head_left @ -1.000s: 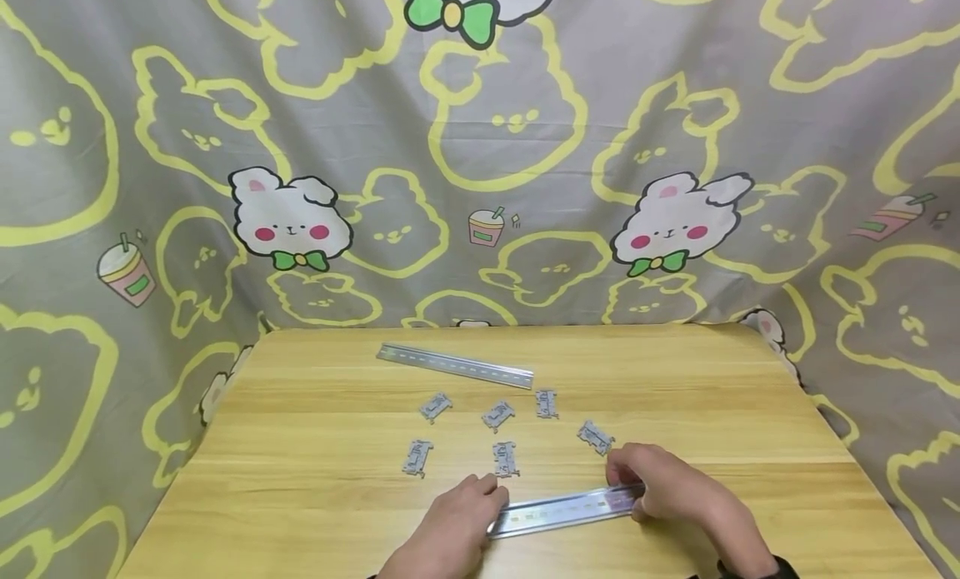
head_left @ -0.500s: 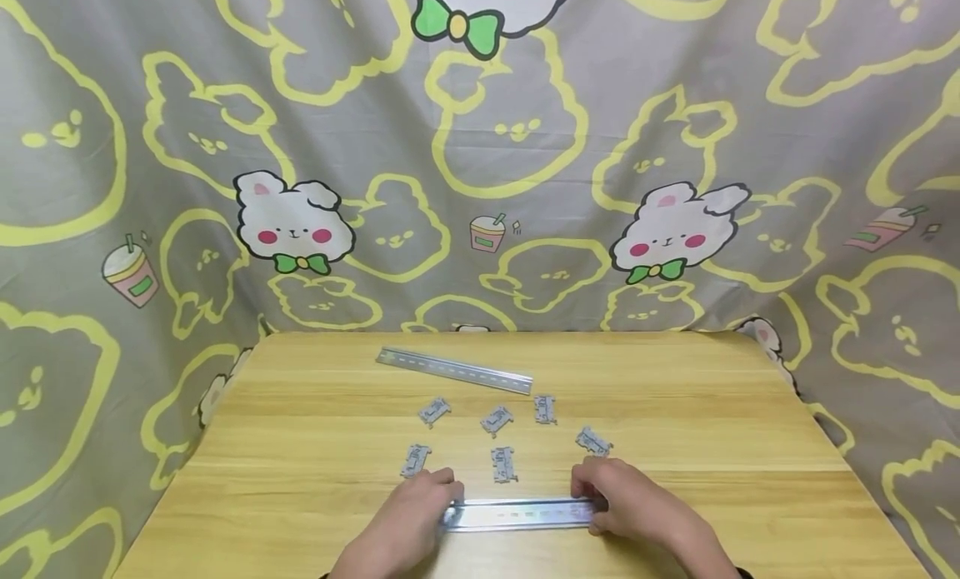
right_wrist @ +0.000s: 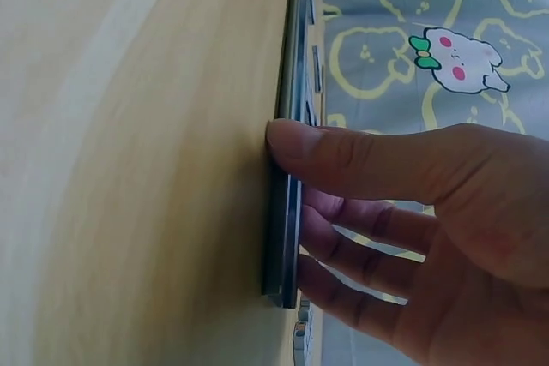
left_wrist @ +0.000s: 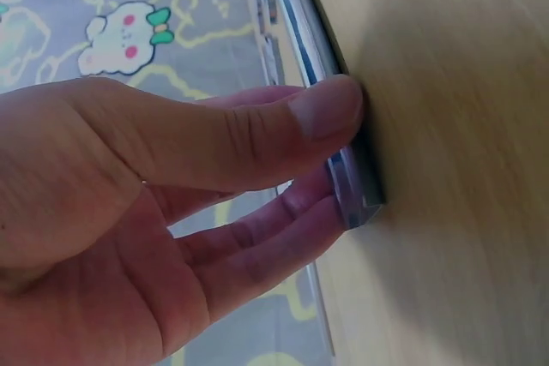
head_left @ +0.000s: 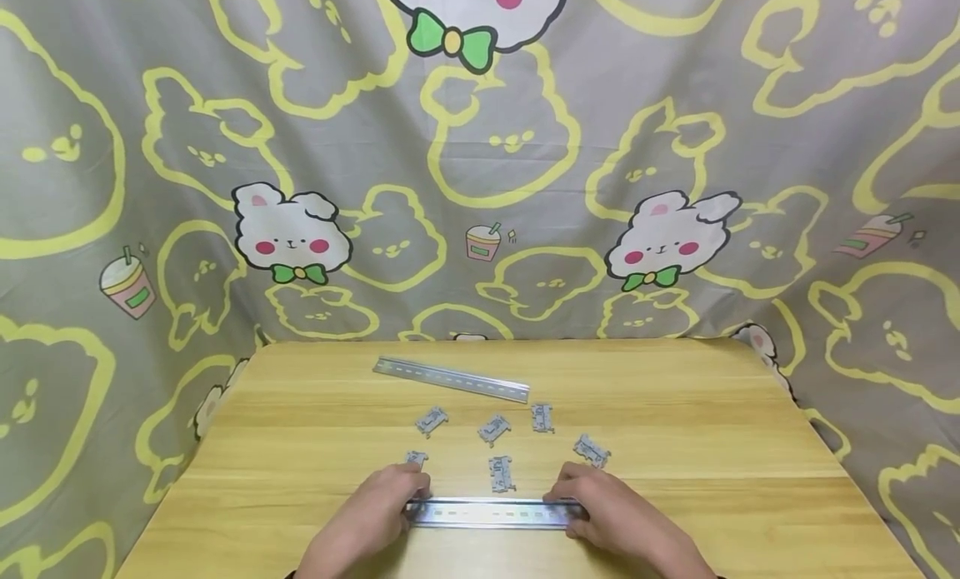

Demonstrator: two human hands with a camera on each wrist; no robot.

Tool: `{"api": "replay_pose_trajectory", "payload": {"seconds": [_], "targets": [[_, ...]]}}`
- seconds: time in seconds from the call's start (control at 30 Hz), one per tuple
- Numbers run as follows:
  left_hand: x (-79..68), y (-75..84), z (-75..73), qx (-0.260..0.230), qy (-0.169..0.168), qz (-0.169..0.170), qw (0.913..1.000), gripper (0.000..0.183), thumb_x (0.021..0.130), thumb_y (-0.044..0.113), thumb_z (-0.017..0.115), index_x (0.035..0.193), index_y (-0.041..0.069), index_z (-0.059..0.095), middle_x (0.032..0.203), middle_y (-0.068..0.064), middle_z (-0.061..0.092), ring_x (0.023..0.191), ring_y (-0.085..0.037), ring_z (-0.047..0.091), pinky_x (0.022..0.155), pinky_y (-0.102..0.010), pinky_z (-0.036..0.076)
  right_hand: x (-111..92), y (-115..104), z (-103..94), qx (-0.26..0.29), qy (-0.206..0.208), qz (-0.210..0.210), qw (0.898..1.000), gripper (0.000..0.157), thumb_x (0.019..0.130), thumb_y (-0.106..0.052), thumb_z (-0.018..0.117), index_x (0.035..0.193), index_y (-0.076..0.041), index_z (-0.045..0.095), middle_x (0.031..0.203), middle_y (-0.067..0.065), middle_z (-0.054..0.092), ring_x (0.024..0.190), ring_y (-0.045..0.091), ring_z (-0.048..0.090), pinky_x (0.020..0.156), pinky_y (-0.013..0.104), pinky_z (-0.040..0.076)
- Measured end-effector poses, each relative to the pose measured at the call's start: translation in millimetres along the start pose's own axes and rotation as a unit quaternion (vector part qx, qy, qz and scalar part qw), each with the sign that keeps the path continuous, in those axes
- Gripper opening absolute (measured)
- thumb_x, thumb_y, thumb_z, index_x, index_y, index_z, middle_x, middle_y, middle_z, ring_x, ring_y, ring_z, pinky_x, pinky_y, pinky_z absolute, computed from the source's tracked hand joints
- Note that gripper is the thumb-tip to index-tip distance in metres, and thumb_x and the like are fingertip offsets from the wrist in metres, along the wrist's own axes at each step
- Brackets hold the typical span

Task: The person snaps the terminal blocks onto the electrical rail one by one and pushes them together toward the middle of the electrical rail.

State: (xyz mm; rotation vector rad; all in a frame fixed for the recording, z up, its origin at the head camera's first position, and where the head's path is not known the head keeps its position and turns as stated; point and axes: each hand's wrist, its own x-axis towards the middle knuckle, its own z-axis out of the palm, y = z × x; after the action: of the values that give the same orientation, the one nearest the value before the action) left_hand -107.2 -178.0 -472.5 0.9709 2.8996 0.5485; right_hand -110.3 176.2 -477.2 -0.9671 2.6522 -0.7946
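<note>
A slotted silver DIN rail [head_left: 487,514] lies crosswise near the front of the table. My left hand [head_left: 372,511] grips its left end, and in the left wrist view the thumb presses the near edge while the fingers reach round the far side. At the other end my right hand [head_left: 613,512] pinches the rail between thumb and fingers in the same way; its end [right_wrist: 283,285] sticks out past that thumb in the right wrist view. Just beyond the left fingers a small grey terminal block [head_left: 416,458] is partly covered by that hand.
Several more grey terminal blocks lie scattered beyond the rail, such as one in the middle [head_left: 500,474] and one near my right fingers [head_left: 591,451]. A second DIN rail [head_left: 450,379] rests slanted farther back. A patterned curtain [head_left: 525,171] encloses the wooden table [head_left: 712,412].
Both hands have shifted left with the rail, which has turned from slanted to straight across. The hands now sit farther apart at its ends. The camera view has tilted up slightly.
</note>
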Motion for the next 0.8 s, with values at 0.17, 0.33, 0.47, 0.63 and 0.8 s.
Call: {"api": "replay_pose_trajectory", "payload": {"seconds": [0.17,0.33,0.47,0.63,0.8], "targets": [[0.6,-6.4,-0.9,-0.006,-0.004,-0.01,0.9999,0.04,0.061,-0.015,0.081,0.084,0.015,0.069,0.087,0.007,0.064,0.083,-0.012,0.064,0.076,-0.032,0.06,2.3,-0.2,1.0,0.0,0.011,-0.005,1.0,0.039,0.082,-0.006,0.084,0.12,-0.012,0.077,0.103,-0.009,0.062,0.082,0.004,0.053,0.067,0.019,0.05],[2.0,-9.9,-2.3,-0.007,0.005,-0.008,0.9999,0.04,0.061,-0.017,0.081,0.085,0.014,0.07,0.089,0.007,0.064,0.085,-0.016,0.066,0.077,-0.034,0.06,4.7,2.4,2.3,-0.011,0.033,-0.018,0.999,0.039,0.083,-0.005,0.083,0.121,-0.011,0.076,0.105,-0.007,0.062,0.086,0.005,0.054,0.071,0.02,0.053],[4.1,-12.8,-1.9,-0.002,0.013,-0.007,0.9999,0.041,0.06,-0.019,0.079,0.084,0.013,0.07,0.088,0.006,0.063,0.086,-0.018,0.067,0.079,-0.036,0.061,5.2,5.7,3.5,-0.017,0.045,-0.019,0.999,0.038,0.084,-0.005,0.083,0.121,-0.011,0.076,0.105,-0.007,0.062,0.087,0.006,0.054,0.07,0.02,0.053],[6.8,-17.7,-1.2,-0.008,0.02,-0.002,0.9998,0.042,0.059,-0.02,0.075,0.085,0.013,0.07,0.088,0.006,0.061,0.086,-0.017,0.066,0.08,-0.036,0.061,5.8,8.6,4.1,-0.035,0.054,-0.016,0.998,0.036,0.085,-0.007,0.082,0.12,-0.011,0.077,0.108,-0.006,0.062,0.09,0.008,0.056,0.072,0.021,0.054],[6.9,-20.3,-1.9,-0.033,0.018,-0.007,0.9993,0.039,0.061,-0.018,0.076,0.087,0.011,0.072,0.09,0.005,0.063,0.088,-0.02,0.067,0.081,-0.036,0.061,6.8,12.1,4.3,-0.043,0.059,-0.013,0.997,0.035,0.086,-0.01,0.082,0.12,-0.012,0.077,0.11,-0.006,0.063,0.093,0.008,0.057,0.075,0.023,0.055]]}}
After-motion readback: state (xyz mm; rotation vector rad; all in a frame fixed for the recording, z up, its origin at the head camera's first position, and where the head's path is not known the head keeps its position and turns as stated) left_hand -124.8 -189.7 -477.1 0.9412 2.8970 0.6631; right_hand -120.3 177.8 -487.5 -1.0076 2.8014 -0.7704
